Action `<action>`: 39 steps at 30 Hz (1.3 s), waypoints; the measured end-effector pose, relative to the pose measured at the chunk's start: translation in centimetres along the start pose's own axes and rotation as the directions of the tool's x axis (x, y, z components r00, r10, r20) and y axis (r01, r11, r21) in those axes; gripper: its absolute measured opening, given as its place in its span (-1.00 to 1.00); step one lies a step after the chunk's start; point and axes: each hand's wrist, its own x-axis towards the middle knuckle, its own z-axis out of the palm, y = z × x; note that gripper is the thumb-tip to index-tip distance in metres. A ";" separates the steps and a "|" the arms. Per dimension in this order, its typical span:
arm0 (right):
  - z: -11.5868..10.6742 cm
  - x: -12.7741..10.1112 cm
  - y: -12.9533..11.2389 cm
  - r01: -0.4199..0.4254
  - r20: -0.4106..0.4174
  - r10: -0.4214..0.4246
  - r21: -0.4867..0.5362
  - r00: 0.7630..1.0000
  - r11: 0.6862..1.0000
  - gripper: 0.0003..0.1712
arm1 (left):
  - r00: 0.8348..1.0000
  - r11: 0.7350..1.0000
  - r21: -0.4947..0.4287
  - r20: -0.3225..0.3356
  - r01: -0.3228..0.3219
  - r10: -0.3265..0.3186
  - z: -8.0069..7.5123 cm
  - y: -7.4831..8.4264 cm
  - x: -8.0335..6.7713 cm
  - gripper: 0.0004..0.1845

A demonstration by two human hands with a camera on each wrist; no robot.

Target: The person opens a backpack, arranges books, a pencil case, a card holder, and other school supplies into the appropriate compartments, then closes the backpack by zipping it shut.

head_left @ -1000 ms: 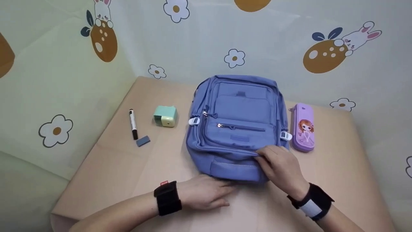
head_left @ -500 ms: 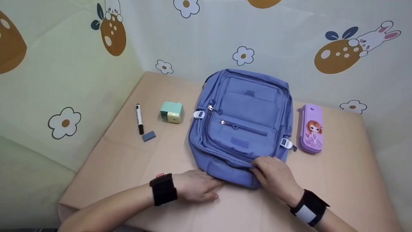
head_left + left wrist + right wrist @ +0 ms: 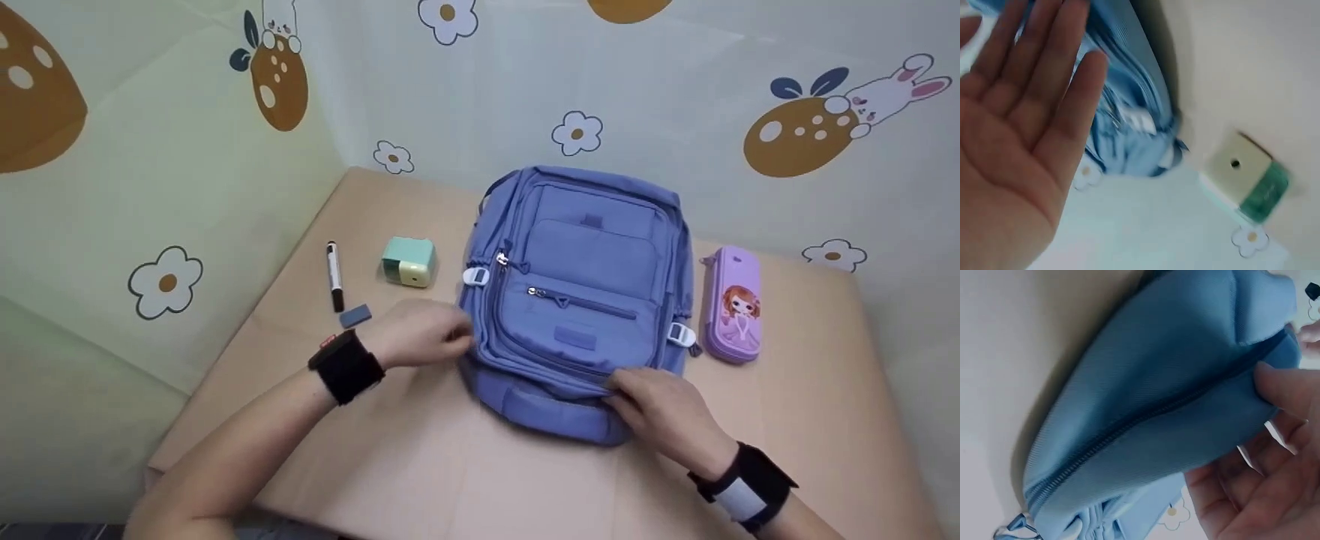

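A blue-purple backpack lies on the table with its zipped front pockets facing up. My right hand pinches the fabric edge at its near end, thumb on one side and fingers beneath, as the right wrist view shows beside a zipper. At the backpack's left edge is my left hand; in the left wrist view its fingers are fairly straight, close to the fabric, and hold nothing visible. Whether they touch the bag is hard to tell.
Left of the backpack stand a mint-green and cream pencil sharpener, a black-and-white marker and a dark blue eraser. A purple pencil case lies to the right. Patterned cloth hangs behind the table.
My left hand has left the backpack's near underside and moved up and left to its left edge. My right hand keeps its pinch. The head view has shifted slightly.
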 end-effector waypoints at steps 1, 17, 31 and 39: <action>-0.1 0.0 0.0 -0.010 0.009 0.010 0.002 1.000 1.000 -0.79 | 0.999 1.000 0.007 -0.030 0.011 -0.011 -0.1 -0.4 0.5 -0.83; -2.2 6.9 -0.9 -0.068 0.164 0.064 0.015 0.984 0.998 -0.78 | 0.971 0.949 0.238 -0.172 0.205 -0.167 0.8 -2.7 11.8 -0.73; 0.0 18.0 -0.1 -0.154 0.325 0.163 -0.054 0.931 0.987 -0.56 | 0.949 0.978 0.012 -0.242 0.210 -0.201 0.7 -3.7 12.3 -0.89; 2.8 22.6 0.4 -0.155 0.216 0.161 -0.043 0.963 0.987 -0.67 | 0.941 0.972 -0.157 -0.263 0.175 -0.212 0.2 -4.3 11.9 -0.91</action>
